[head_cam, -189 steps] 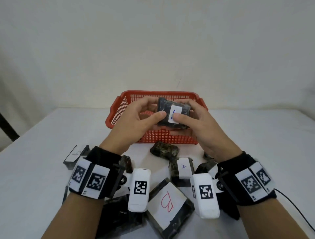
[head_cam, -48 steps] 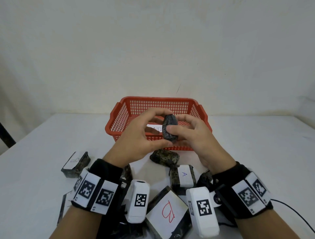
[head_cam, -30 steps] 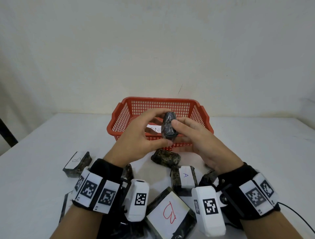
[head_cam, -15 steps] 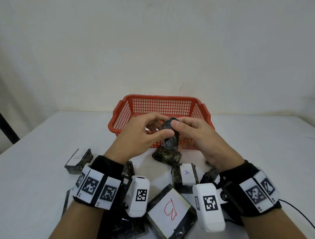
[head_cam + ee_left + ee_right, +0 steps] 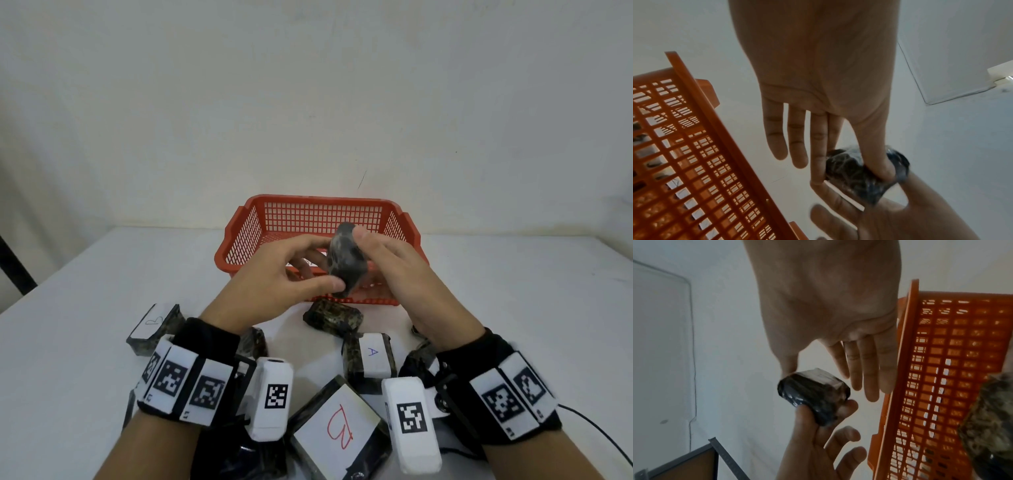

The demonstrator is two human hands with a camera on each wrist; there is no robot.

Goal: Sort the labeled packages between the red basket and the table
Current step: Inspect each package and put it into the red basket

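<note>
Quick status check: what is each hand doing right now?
Left hand: pinching the dark wrapped package between thumb and fingers.
Right hand: thumb and fingers also on the same package, above the red basket.

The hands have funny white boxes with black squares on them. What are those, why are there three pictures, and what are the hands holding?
Those boxes are little cameras strapped to a person's wrists. One picture comes from a camera on the person's head, the other two look along each hand. The left hand and right hand together hold a small dark wrapped package just in front of the red basket. On the white table lie more packages, one marked A, one with a red B, and a smaller B package off to the left.
</note>
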